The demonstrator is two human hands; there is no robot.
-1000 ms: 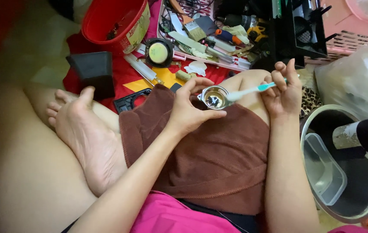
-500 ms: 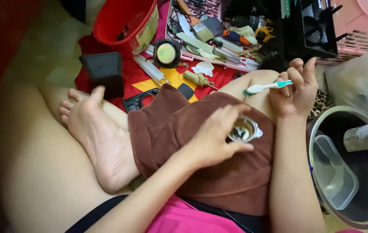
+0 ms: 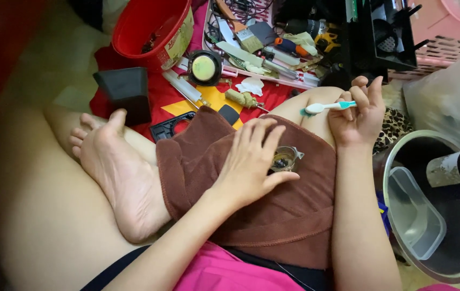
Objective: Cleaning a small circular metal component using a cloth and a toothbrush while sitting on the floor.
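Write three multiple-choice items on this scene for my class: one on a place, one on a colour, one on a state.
1. Where does the small metal part lie?
A. in the red bucket
B. on the brown towel over the lap
C. in the steel pot

2. What colour is the bucket?
A. red
B. blue
C. white

3. What does the right hand hold?
A. nothing
B. a screwdriver
C. a toothbrush

Answers: 1 B, it rests on the brown towel by the left hand. 2 A, its wall is red. 3 C, the fingers close on the toothbrush.
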